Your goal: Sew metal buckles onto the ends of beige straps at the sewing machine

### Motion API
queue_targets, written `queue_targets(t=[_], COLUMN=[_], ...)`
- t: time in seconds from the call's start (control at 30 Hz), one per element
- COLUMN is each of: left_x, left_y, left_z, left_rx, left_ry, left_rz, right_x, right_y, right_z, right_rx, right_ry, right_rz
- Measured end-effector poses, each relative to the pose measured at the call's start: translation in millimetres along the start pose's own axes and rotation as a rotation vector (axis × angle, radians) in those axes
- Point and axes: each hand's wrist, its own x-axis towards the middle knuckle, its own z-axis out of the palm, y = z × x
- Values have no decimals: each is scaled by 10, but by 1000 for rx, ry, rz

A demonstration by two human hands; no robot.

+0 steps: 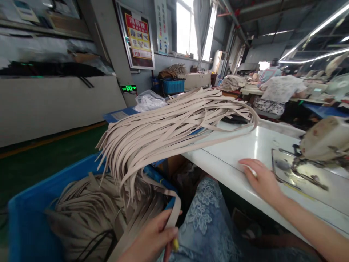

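Note:
In the head view my left hand (156,234) is closed on the end of a beige fabric strip (176,203), pinched between thumb and fingers. A small yellow thing (175,244) shows at those fingers; I cannot make out what it is. My right hand (261,180) lies over the front of the white sewing table (231,145), fingers stretched to the left. Something small and white (252,171) is at its fingers, too unclear to name. A large bundle of beige strips (158,127) drapes from the tabletop toward a blue bin (32,211).
A sewing machine (325,142) stands right of my right hand. More strips (89,203) fill the bin at my left. A clear plastic bag (149,101) sits behind the bundle. Co-workers (283,89) sit at tables farther back. My knee (207,207) is below the table edge.

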Motion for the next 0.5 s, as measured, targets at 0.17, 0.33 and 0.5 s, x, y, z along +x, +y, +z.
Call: queue_targets(t=[0.17, 0.33, 0.5], left_x=[-87, 137, 447], left_y=[1013, 1263, 1186], left_z=[600, 548, 167], left_rx=[73, 262, 715], left_ry=[-490, -521, -341], left_rz=[67, 7, 179], right_x=[-339, -625, -1586], right_y=[-1053, -782, 116], right_z=[-251, -804, -1323], right_rx=[401, 360, 153], right_ry=[-393, -300, 276], right_rz=[-334, 249, 733])
